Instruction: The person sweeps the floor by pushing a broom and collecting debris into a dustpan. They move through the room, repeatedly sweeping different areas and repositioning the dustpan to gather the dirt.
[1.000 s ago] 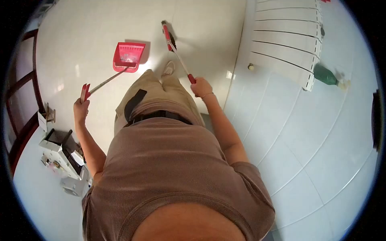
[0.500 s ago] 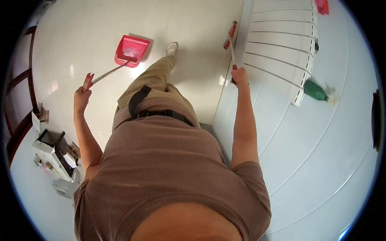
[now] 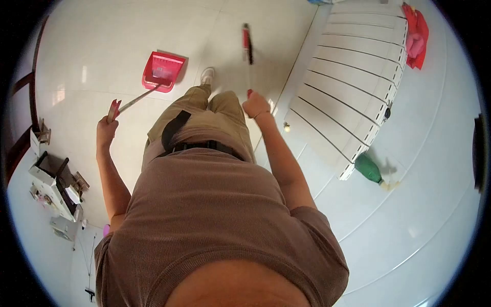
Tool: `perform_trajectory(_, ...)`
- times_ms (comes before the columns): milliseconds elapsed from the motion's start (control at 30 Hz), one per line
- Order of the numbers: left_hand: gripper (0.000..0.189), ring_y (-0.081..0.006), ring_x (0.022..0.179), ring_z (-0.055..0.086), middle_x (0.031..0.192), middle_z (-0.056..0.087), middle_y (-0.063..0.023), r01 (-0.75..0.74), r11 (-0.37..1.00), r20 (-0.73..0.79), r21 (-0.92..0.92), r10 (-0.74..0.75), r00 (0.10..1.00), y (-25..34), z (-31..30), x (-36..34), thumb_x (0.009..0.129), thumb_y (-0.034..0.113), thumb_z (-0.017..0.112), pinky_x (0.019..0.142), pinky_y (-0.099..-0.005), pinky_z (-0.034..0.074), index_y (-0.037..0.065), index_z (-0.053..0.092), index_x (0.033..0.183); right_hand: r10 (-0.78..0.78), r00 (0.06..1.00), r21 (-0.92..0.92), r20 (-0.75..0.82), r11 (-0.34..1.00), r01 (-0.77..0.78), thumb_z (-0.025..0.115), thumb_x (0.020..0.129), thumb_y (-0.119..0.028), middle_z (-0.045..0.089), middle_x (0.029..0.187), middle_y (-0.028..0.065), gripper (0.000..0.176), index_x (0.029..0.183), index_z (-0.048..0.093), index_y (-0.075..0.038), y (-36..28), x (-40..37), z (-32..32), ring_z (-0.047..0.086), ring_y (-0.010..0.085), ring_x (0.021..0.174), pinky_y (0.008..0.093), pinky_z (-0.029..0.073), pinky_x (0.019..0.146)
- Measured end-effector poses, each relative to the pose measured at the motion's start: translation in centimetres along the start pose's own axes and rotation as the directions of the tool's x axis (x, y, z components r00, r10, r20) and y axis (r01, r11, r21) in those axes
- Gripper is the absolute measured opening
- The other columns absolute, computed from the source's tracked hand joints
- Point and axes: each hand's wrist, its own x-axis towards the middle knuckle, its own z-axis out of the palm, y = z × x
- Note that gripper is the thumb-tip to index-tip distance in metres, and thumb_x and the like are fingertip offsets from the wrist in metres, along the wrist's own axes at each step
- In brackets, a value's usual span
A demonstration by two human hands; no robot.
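A red dustpan (image 3: pixel 162 70) rests on the pale tiled floor at the upper left, with some small debris showing inside. My left hand (image 3: pixel 106 131) is wrapped round the top of its long handle. My right hand (image 3: pixel 257 105) is closed on the red grip of a broom, whose red and dark head (image 3: pixel 247 44) is over the floor right of the dustpan. The broom's thin stick is blurred by motion. One light shoe (image 3: pixel 207 75) shows between the dustpan and the broom.
A white radiator (image 3: pixel 353 77) is on the pale wall at the right, with a green bottle (image 3: pixel 368 168) at its near end and a red cloth (image 3: pixel 417 38) at its far end. At the left stand a white and black object (image 3: pixel 53 184) and a wooden stool (image 3: pixel 43 134).
The broom and my right hand have swung left, away from the wall. The dustpan and my left hand are nearly where they were. The radiator sits lower in view, with more red cloth showing.
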Motion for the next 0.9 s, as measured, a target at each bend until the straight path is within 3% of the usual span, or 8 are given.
perform_trajectory(100,0.019,-0.0071,0.042,0.039,0.052,0.043,0.0016,-0.007,0.998,-0.006,-0.059,0.006,1.000,0.4,0.4,0.5,0.071,0.014,0.050,0.039,-0.0248,0.032,-0.001,0.057,0.081,-0.101,0.995,0.071,-0.017,0.992,0.102,0.047,0.071,-0.020,0.059,0.092,0.0265,0.031,0.089,0.060,0.002,-1.6,-1.6,-0.9,0.057,0.0390,0.090,0.0439,0.045,0.079)
perform_trajectory(233,0.021,-0.0071,0.041,0.039,0.052,0.043,0.0013,0.044,0.998,-0.037,-0.047,-0.046,0.998,-0.3,0.1,1.4,0.071,0.014,0.050,0.038,-0.0252,0.031,-0.001,0.058,0.084,-0.160,0.987,-0.013,-0.005,0.987,0.160,0.046,0.079,-0.027,0.061,0.089,0.0220,0.032,0.100,0.060,-0.008,-0.1,1.3,-3.5,0.062,0.0337,0.081,0.0426,0.048,0.071)
perform_trajectory(367,0.024,-0.0071,0.040,0.039,0.052,0.043,0.0012,0.143,0.973,-0.057,-0.179,-0.155,0.986,0.6,0.5,-1.0,0.071,0.014,0.050,0.038,-0.0250,0.032,-0.001,0.059,0.087,-0.062,0.998,0.535,-0.007,0.843,0.056,0.054,0.069,-0.012,0.055,0.055,0.0089,0.027,0.091,0.063,0.002,4.5,3.1,-10.1,0.052,0.0153,0.043,0.0291,0.042,0.041)
perform_trajectory(433,0.024,-0.0070,0.040,0.039,0.052,0.043,0.0015,0.162,0.965,-0.082,-0.205,-0.182,0.980,0.0,0.6,-1.1,0.072,0.015,0.051,0.038,-0.0247,0.032,-0.001,0.058,0.088,0.024,0.999,0.476,-0.049,0.880,0.002,0.052,0.071,-0.011,0.053,0.054,0.0077,0.023,0.086,0.063,0.002,5.6,4.6,-13.4,0.051,0.0154,0.040,0.0284,0.038,0.036)
perform_trajectory(533,0.024,-0.0069,0.040,0.039,0.053,0.044,0.0020,0.210,0.935,-0.133,-0.287,-0.256,0.957,2.0,1.3,-3.4,0.072,0.015,0.052,0.037,-0.0243,0.032,-0.001,0.058,0.089,0.007,0.994,0.355,-0.107,0.934,0.032,0.051,0.073,-0.011,0.053,0.054,0.0079,0.020,0.084,0.061,0.003,6.3,7.4,-19.6,0.051,0.0155,0.040,0.0288,0.038,0.036)
perform_trajectory(700,0.024,-0.0067,0.040,0.040,0.054,0.045,0.0023,0.327,0.875,-0.128,-0.357,-0.393,0.911,5.2,-0.6,-2.6,0.073,0.015,0.053,0.037,-0.0236,0.032,-0.001,0.057,0.090,0.219,0.950,0.094,-0.224,0.975,-0.203,0.049,0.079,-0.018,0.058,0.055,0.0159,0.030,0.067,0.056,0.008,4.4,17.8,-27.5,0.060,0.0276,0.049,0.0374,0.045,0.046)
perform_trajectory(833,0.019,-0.0056,0.040,0.039,0.055,0.044,0.0036,0.383,0.817,-0.135,-0.431,-0.478,0.868,8.4,-2.0,-3.9,0.074,0.013,0.054,0.037,-0.0226,0.032,0.001,0.057,0.089,0.160,0.977,0.103,-0.141,0.984,-0.146,0.046,0.071,-0.008,0.054,0.052,0.0202,0.020,0.058,0.053,0.005,4.9,28.8,-30.8,0.057,0.0292,0.048,0.0392,0.045,0.047)
perform_trajectory(900,0.022,-0.0065,0.041,0.040,0.055,0.045,0.0026,0.406,0.803,-0.169,-0.438,-0.516,0.839,8.7,-1.9,-5.3,0.073,0.014,0.055,0.038,-0.0235,0.032,-0.001,0.057,0.090,0.379,0.924,0.422,-0.056,0.847,-0.322,0.043,0.071,-0.009,0.051,0.047,0.0188,0.025,0.048,0.048,0.000,1.0,28.4,-32.8,0.054,0.0268,0.044,0.0394,0.043,0.042)
